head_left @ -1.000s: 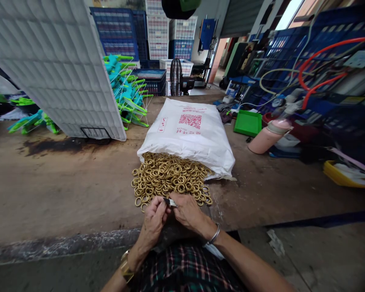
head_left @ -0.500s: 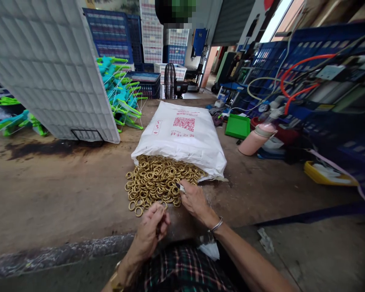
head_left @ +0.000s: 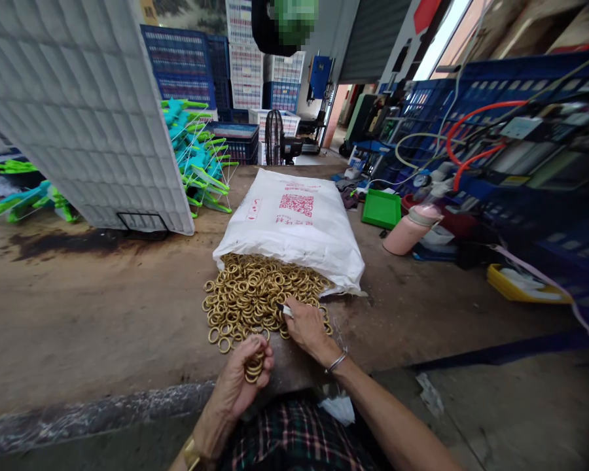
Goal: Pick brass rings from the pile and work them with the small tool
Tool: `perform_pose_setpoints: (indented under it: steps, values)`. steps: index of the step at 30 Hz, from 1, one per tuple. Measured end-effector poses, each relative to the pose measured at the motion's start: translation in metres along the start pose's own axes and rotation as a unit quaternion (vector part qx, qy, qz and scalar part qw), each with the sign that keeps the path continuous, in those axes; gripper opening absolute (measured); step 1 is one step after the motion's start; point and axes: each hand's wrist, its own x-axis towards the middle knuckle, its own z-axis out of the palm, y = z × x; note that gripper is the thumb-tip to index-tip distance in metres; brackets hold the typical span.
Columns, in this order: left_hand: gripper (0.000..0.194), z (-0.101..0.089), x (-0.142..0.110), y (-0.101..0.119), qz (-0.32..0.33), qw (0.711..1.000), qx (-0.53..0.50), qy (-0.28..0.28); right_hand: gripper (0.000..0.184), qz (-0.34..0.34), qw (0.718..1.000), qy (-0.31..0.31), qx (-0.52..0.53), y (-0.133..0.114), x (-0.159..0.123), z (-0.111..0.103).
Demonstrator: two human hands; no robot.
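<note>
My left hand [head_left: 245, 373] is closed around several brass-coloured rings [head_left: 254, 367], which show between thumb and fingers near the table's front edge. At the right front of a loose heap of such rings [head_left: 245, 288] is my right hand [head_left: 307, 327], its fingers bent down onto the heap. A small white piece with a dark tip [head_left: 285, 310] sticks out from its fingers; I cannot make out what kind of thing it is. The rings spill from the mouth of a white woven sack [head_left: 294, 222] with red print, lying on the wooden table [head_left: 103, 314].
To the left a white padded panel [head_left: 88, 118] leans on a black wire stand, with green and turquoise plastic pieces [head_left: 196, 157] behind it. On the right are a green tray [head_left: 381, 208], a pink bottle [head_left: 412, 229] and a yellow tray [head_left: 525, 288]. Stacked crates and a fan [head_left: 275, 137] stand behind.
My left hand has turned, so the rings in it now show. My right hand has shifted slightly left and down over the heap, still with the small dark-tipped piece.
</note>
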Motion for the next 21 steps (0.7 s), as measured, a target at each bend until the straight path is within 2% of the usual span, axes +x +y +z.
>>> perform_pose_setpoints:
  steps: [5, 11, 16, 21]
  values:
    - [0.026, 0.000, 0.005, -0.007, -0.002, 0.999, 0.013, 0.042, 0.016, 0.003, 1.000, 0.008, 0.006, 0.004, -0.002, 0.000]
    - [0.030, -0.004, 0.008, -0.011, -0.006, 0.999, -0.023, 0.045, 0.026, -0.038, 0.999, -0.014, 0.019, 0.002, -0.007, -0.002]
    - [0.029, -0.001, 0.007, -0.011, -0.008, 0.999, -0.004, 0.040, 0.021, -0.034, 0.999, -0.021, 0.006, 0.001, -0.006, 0.000]
    - [0.031, 0.001, 0.008, -0.009, 0.027, 0.997, 0.051, 0.043, 0.019, -0.011, 0.996, 0.017, 0.090, 0.006, -0.003, 0.005]
